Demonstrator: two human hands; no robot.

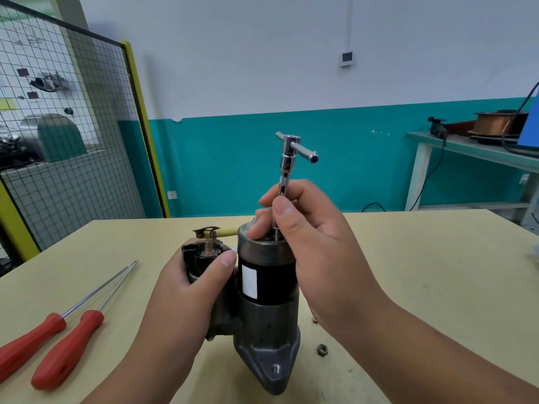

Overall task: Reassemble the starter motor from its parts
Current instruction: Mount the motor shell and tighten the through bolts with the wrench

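The starter motor (267, 290) stands upright on the pale table (423, 281), its grey nose housing at the bottom and its black body with a white label facing me. My left hand (189, 293) grips the black solenoid (204, 259) on the motor's left side. My right hand (306, 231) pinches the thin shaft of a chrome T-handle socket wrench (291, 154) between thumb and fingers. The wrench stands upright over the motor's top end cap. Its tip is hidden behind my fingers.
Two red-handled screwdrivers (62, 342) lie on the table at the left. A loose nut (322, 349) sits right of the motor's base. A wire-mesh partition (73, 141) stands at the back left, and a green bench (472, 153) with a wire spool at the back right.
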